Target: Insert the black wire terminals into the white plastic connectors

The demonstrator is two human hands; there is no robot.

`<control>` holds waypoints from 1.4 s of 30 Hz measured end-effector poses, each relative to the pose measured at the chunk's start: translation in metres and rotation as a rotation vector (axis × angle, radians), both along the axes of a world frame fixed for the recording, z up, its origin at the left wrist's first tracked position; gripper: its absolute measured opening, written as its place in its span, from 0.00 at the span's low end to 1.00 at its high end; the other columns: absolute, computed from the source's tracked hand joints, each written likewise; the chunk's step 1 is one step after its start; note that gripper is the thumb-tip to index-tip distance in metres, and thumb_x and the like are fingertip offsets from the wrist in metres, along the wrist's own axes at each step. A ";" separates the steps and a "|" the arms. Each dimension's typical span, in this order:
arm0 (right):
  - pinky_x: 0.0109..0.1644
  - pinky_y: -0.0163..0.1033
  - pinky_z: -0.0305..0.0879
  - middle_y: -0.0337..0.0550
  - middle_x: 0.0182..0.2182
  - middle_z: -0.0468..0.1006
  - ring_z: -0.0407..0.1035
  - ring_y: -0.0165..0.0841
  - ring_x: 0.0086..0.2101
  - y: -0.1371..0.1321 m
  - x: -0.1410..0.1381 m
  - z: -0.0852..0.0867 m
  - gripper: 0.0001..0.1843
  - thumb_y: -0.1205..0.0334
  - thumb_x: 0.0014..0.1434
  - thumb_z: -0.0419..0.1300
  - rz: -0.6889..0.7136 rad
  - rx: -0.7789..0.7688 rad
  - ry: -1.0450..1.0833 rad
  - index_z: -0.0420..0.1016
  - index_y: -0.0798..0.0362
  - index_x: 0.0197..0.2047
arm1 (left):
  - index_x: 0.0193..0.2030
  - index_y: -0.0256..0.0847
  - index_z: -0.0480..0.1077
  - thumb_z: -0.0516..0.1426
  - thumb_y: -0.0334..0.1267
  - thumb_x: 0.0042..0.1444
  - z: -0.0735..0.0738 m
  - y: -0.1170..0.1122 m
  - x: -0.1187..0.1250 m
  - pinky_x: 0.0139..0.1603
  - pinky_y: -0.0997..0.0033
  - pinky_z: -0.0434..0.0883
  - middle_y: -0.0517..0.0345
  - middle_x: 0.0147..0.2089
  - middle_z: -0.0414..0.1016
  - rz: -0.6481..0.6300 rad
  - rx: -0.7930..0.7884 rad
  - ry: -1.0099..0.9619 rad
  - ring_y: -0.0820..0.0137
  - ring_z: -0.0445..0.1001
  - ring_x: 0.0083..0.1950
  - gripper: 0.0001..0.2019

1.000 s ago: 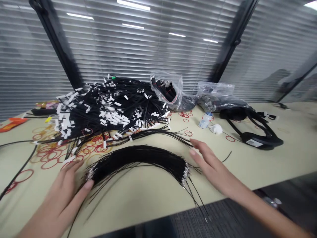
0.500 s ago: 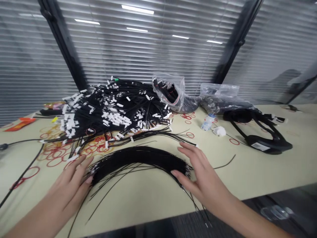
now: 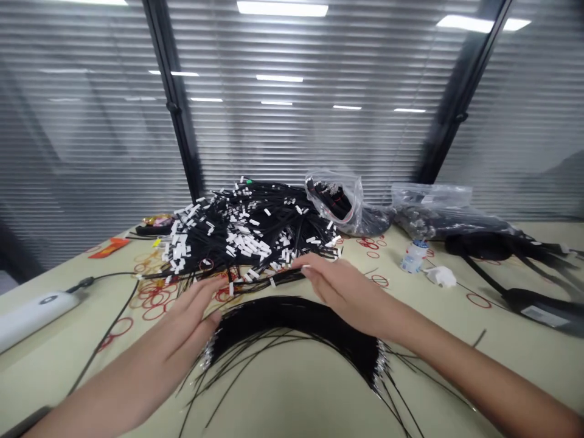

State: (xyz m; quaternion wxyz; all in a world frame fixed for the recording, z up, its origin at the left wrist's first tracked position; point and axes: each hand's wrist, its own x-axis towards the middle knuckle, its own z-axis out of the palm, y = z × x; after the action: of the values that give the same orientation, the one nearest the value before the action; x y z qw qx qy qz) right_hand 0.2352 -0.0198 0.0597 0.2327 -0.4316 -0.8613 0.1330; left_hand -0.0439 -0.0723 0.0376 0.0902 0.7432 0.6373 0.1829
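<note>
A thick curved bundle of black wires (image 3: 283, 316) with silvery ends lies on the table between my forearms. My left hand (image 3: 189, 322) is over its left end, fingers stretched and apart from the thumb. Beyond the bundle, my right hand (image 3: 344, 292) extends its fingers to the left, over the right end of a thinner strand of labelled black cables (image 3: 262, 283). Whether those fingertips touch the strand is unclear. Just behind it rises a large heap of black cables with white tags (image 3: 246, 225).
Red and yellow rubber bands (image 3: 157, 298) lie scattered at left, near a white device (image 3: 39, 316) with a cord. A clear bag of wire bundles (image 3: 335, 201), a small bottle (image 3: 414, 255), crumpled tissue (image 3: 440, 276) and a black strapped headset (image 3: 538, 304) are at right.
My hands have moved away from the ends of the curved bundle, forward toward the thinner strand; the right one also went left. The view has tilted up and turned left, showing the white device.
</note>
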 end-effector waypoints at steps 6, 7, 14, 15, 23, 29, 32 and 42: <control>0.47 0.41 0.64 0.49 0.40 0.72 0.68 0.35 0.41 -0.005 0.006 -0.047 0.14 0.57 0.64 0.46 0.053 -0.159 -0.156 0.68 0.56 0.40 | 0.69 0.33 0.35 0.41 0.64 0.54 -0.030 0.014 0.006 0.68 0.50 0.45 0.49 0.71 0.34 0.012 -0.260 0.165 0.56 0.36 0.71 0.45; 0.53 0.44 0.61 0.53 0.49 0.68 0.64 0.38 0.49 -0.006 0.006 -0.056 0.18 0.51 0.63 0.48 0.053 -0.159 -0.146 0.68 0.56 0.46 | 0.69 0.33 0.34 0.44 0.66 0.52 -0.038 0.015 0.003 0.68 0.50 0.47 0.47 0.71 0.33 -0.004 -0.234 0.184 0.55 0.36 0.71 0.48; 0.66 0.55 0.39 0.62 0.66 0.39 0.35 0.51 0.64 -0.004 0.024 -0.081 0.56 0.32 0.51 0.53 -0.043 -0.276 -0.306 0.38 0.63 0.68 | 0.69 0.40 0.41 0.52 0.57 0.54 -0.074 0.029 -0.015 0.67 0.53 0.54 0.47 0.71 0.41 -0.271 -0.015 0.233 0.56 0.45 0.70 0.41; 0.66 0.53 0.43 0.63 0.64 0.47 0.43 0.50 0.63 0.000 0.025 -0.083 0.50 0.37 0.55 0.52 -0.046 -0.230 -0.312 0.43 0.64 0.68 | 0.68 0.39 0.45 0.49 0.52 0.58 -0.076 0.031 -0.011 0.67 0.54 0.54 0.47 0.70 0.46 -0.289 -0.010 0.220 0.58 0.50 0.69 0.35; 0.51 0.47 0.64 0.52 0.43 0.70 0.66 0.41 0.45 0.020 0.045 -0.089 0.16 0.57 0.61 0.53 -0.010 0.004 -0.325 0.69 0.57 0.48 | 0.59 0.35 0.64 0.51 0.45 0.57 -0.061 0.027 0.033 0.58 0.48 0.65 0.40 0.58 0.68 -0.226 -0.024 0.305 0.51 0.68 0.57 0.25; 0.53 0.51 0.62 0.52 0.51 0.65 0.61 0.45 0.50 0.035 0.048 -0.062 0.33 0.37 0.51 0.58 0.003 0.088 -0.290 0.68 0.53 0.51 | 0.43 0.39 0.69 0.45 0.44 0.60 -0.019 0.078 0.016 0.47 0.61 0.66 0.49 0.43 0.71 -0.115 0.058 0.217 0.61 0.70 0.46 0.16; 0.54 0.46 0.62 0.51 0.50 0.66 0.61 0.40 0.49 0.060 0.027 -0.058 0.25 0.44 0.60 0.51 0.008 0.233 -0.265 0.67 0.54 0.51 | 0.31 0.41 0.68 0.54 0.38 0.51 -0.020 0.110 0.004 0.35 0.68 0.62 0.56 0.31 0.70 -0.082 0.009 0.233 0.64 0.70 0.34 0.05; 0.46 0.42 0.62 0.50 0.36 0.71 0.64 0.36 0.39 0.106 -0.021 -0.085 0.09 0.71 0.61 0.49 0.089 0.243 -0.312 0.71 0.58 0.35 | 0.33 0.41 0.62 0.52 0.43 0.52 -0.061 0.125 -0.005 0.30 0.71 0.58 0.61 0.28 0.68 -0.108 -0.042 0.047 0.69 0.67 0.29 0.08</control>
State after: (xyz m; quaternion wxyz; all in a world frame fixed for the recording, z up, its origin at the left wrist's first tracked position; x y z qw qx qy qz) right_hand 0.2142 0.0859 -0.0252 0.1410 -0.3772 -0.9148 -0.0303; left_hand -0.0484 0.0523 -0.0232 0.1005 0.7784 0.6019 0.1470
